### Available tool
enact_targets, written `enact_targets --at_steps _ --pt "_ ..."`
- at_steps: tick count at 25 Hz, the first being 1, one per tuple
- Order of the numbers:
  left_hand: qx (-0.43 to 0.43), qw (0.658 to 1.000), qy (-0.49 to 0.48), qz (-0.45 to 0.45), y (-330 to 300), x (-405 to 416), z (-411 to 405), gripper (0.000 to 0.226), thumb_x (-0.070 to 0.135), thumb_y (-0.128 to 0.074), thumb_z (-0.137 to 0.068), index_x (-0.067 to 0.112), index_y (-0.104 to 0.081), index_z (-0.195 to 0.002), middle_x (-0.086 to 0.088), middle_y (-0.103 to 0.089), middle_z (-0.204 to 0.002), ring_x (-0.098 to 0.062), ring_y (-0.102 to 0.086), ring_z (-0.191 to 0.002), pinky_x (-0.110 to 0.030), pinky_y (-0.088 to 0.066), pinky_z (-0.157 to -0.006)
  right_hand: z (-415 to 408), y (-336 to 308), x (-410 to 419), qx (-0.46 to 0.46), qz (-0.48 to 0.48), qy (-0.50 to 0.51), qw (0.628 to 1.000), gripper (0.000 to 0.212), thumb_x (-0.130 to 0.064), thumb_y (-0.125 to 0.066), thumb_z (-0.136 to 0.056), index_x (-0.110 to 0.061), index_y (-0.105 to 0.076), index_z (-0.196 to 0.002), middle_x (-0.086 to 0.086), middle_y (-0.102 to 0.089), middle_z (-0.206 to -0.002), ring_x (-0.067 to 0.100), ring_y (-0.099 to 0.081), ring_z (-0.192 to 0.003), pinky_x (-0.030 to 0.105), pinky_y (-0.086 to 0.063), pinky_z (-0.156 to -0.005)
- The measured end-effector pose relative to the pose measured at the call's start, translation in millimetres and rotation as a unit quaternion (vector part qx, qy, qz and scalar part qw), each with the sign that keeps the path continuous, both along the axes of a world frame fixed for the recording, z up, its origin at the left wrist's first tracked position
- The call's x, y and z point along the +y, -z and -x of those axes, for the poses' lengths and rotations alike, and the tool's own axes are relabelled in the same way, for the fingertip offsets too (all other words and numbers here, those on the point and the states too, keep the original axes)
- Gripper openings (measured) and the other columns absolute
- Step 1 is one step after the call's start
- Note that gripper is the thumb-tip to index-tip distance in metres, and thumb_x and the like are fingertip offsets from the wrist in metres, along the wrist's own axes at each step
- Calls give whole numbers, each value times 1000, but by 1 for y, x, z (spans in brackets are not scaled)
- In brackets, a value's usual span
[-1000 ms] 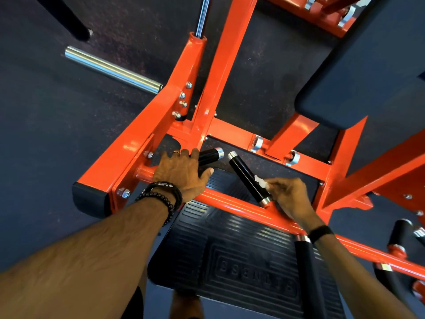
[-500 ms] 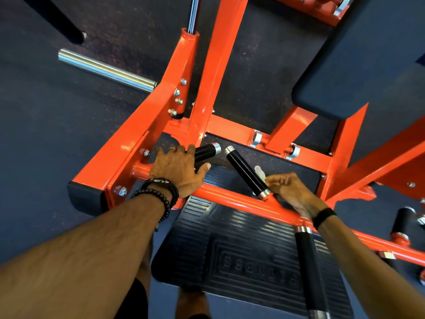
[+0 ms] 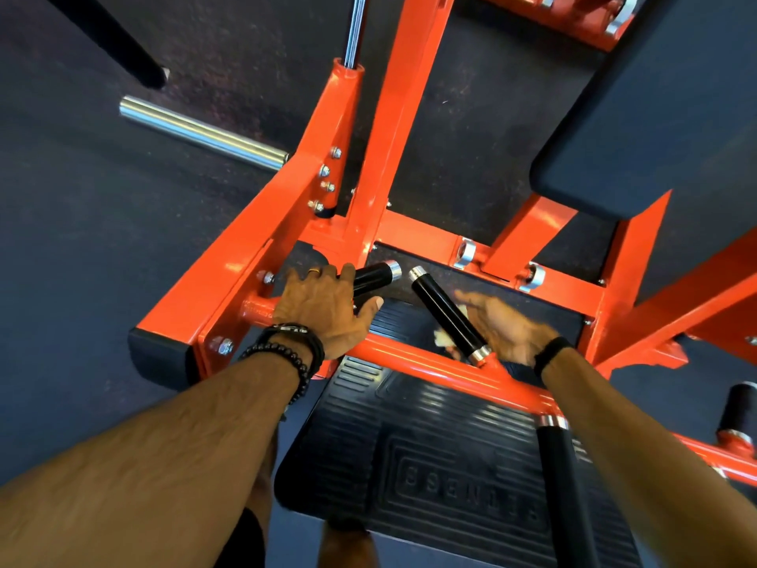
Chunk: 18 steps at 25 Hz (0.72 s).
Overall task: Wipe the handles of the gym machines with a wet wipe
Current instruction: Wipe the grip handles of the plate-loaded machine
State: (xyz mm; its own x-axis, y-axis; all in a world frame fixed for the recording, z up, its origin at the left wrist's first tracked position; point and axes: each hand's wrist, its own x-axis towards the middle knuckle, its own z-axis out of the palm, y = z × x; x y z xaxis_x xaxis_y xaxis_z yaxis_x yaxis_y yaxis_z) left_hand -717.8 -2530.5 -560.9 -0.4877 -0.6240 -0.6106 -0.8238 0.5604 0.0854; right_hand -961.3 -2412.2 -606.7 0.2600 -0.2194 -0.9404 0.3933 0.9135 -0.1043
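Here, the right hand [image 3: 506, 327] sits just to the right of the angled black handle [image 3: 446, 311], blurred, fingers spread rather than wrapped; a scrap of pale wet wipe [image 3: 444, 337] shows under the handle near its lower chrome collar, and I cannot tell whether that grip pinches it or merely presses it. The handle's long axis runs from its chrome cap, up-left, down-right to the orange crossbar [image 3: 409, 356]; the right hand is the nearer one and lies alongside the lower half. Judgement: the coming stroke has to travel up that axis toward the cap. The left hand [image 3: 327, 307] is closed around the neighbouring short handle [image 3: 375, 276], whose cap nearly meets the other's, seemingly as a brace. Below, a ribbed black footplate [image 3: 430, 457]; around it, dark speckled gym floor [image 3: 102, 239], a chrome weight peg [image 3: 205, 135] at upper left, a black pad [image 3: 655, 129] at upper right.
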Motion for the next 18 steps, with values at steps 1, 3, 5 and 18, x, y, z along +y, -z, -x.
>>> enact_targets --at_steps 1,3,5,18 --pt "1 1000 0 1 1 0 0 65 65 -27 -94 16 -43 -134 -10 -59 -123 -29 -56 -114 -50 -39 -99 1 -3 9 7 -6 -14 1000 43 -50 -47 -98 -11 -65 -108 15 -68 -92 24 -67 -71 34 -59 -64" --pt "6 1000 -1 2 2 0 0 65 65 -28 -94 16 -44 -133 -10 -60 -123 -29 -57 -114 -49 -39 -98 1 -3 4 21 -15 -42 999 47 -57 -57 -90 -13 -66 -106 10 -67 -87 21 -66 -72 35 -58 -70" --pt "8 1000 -2 -1 2 1 -1 65 65 -28 -94 16 -44 -133 -9 -61 -123 -29 -57 -114 -49 -39 -98 -5 2 -21 10 -4 -83 997 55 -62 -62 -85 -9 -63 -100 11 -65 -80 23 -62 -66 38 -57 -69" --pt "12 1000 2 4 4 0 -2 64 65 -28 -94 17 -45 -133 -9 -62 -121 -30 -58 -113 -50 -39 -98 -12 -8 -11 43 38 -184 981 29 -32 -79 -82 -11 -60 -88 2 -61 -64 12 -56 -52 23 -49 -46"
